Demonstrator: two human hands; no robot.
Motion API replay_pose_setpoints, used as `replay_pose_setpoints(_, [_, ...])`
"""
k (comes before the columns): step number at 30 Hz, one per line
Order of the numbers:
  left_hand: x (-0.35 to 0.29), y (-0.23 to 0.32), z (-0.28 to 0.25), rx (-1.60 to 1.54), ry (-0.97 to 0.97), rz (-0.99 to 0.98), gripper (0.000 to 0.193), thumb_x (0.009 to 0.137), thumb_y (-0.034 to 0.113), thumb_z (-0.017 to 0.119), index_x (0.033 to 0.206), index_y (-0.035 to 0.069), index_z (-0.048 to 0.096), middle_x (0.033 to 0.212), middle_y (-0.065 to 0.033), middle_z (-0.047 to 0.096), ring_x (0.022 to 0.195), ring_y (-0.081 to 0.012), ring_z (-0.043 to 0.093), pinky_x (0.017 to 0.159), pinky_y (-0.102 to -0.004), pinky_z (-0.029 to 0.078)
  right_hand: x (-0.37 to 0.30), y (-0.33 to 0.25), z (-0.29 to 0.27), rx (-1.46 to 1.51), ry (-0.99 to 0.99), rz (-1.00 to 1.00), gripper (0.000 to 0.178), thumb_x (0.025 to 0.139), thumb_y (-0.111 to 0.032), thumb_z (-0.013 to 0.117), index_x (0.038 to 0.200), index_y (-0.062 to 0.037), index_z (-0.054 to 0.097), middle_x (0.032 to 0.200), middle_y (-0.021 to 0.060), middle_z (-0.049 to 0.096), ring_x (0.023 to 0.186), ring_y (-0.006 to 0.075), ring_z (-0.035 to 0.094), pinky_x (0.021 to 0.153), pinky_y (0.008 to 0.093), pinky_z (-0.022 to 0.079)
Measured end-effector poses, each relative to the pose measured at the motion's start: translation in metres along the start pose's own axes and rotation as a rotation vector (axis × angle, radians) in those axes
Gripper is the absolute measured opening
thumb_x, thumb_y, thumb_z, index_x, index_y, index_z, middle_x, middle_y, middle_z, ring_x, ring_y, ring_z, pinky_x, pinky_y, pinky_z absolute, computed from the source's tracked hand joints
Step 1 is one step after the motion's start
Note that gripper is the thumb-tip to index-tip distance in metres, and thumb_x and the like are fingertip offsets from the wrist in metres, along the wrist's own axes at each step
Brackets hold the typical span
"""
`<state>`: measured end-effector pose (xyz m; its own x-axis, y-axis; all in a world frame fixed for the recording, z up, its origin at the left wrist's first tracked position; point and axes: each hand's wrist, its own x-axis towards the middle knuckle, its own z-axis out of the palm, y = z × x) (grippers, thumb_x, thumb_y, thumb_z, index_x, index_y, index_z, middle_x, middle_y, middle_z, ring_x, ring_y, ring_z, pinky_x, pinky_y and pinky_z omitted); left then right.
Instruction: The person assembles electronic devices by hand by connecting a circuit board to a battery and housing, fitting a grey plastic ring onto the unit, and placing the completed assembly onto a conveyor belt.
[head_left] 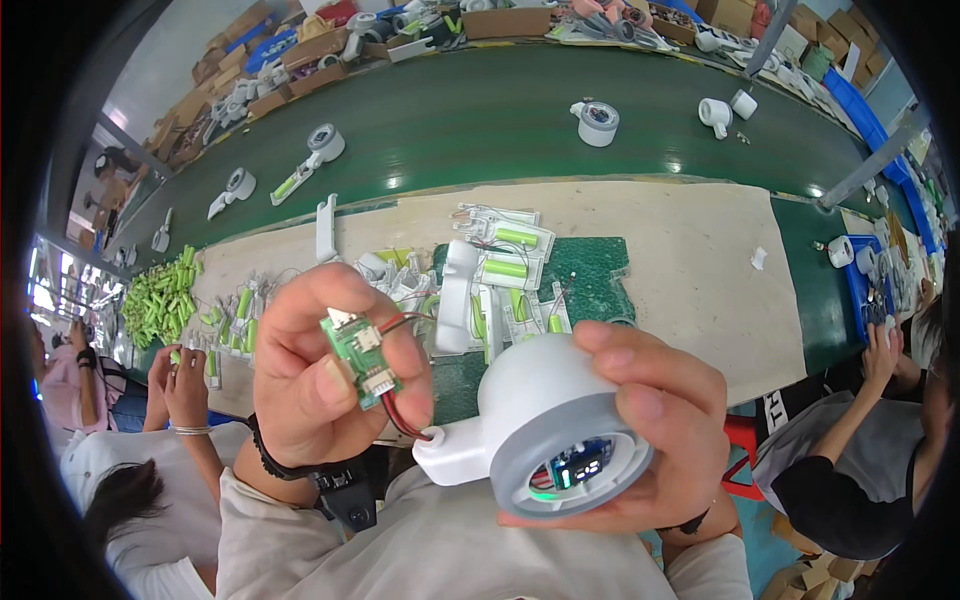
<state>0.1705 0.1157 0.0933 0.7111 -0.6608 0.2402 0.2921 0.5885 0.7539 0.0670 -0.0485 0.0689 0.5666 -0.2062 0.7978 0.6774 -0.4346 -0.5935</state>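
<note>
At left we see a heap of green cylinders. Our left hand pinches a green circuit board; red and black wires run from it into the round white housing, clamped in our right hand.

"How does the round white housing sit?"
"Tilted, its grey ring facing the viewer, a small display glowing inside."
"And the green circuit board?"
"Slanted, up and left, white connectors showing; red and black wires run to the housing's stubby arm."
</note>
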Motion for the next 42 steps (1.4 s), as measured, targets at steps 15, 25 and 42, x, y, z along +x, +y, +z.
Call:
replay_pose_setpoints(15, [0.02, 0.018, -0.025, 0.162, -0.056, -0.168, 0.037, 0.077, 0.01, 0.061, 0.108, -0.003, 0.046, 0.091, -0.0169, 0.057, 0.072, -0.025, 0.06, 0.06, -0.0334, 0.05, 0.004, 0.018, 0.012, -0.062, -0.071, -0.002, 0.069, 0.056, -0.019, 0.08, 0.111, 0.0024, 0.044, 0.109, 0.023, 0.046, 0.094, 0.0345, 0.053, 0.076, 0.0392, 0.047])
replay_pose_setpoints(25, [0.063, 0.022, -0.052, 0.25, -0.131, -0.23, 0.035, 0.079, 0.008, 0.059, 0.11, -0.001, 0.046, 0.091, -0.0138, 0.058, 0.077, -0.0227, 0.06, 0.065, -0.0323, 0.051, 0.029, 0.045, 0.009, -0.156, -0.243, 0.133, 0.071, 0.053, -0.022, 0.081, 0.109, 0.0015, 0.044, 0.109, 0.0205, 0.047, 0.097, 0.0344, 0.05, 0.08, 0.0383, 0.044])
replay_pose_setpoints(42, [0.276, -0.047, -0.237, 0.68, 0.158, -0.38, 0.017, 0.085, 0.005, 0.049, 0.101, -0.001, 0.047, 0.097, -0.0114, 0.053, 0.09, -0.018, 0.055, 0.083, -0.0255, 0.047, 0.098, 0.289, 0.034, -0.465, -0.492, 0.438, 0.048, 0.071, -0.03, 0.065, 0.102, 0.0025, 0.05, 0.098, 0.0203, 0.056, 0.084, 0.0281, 0.058, 0.073, 0.033, 0.045])
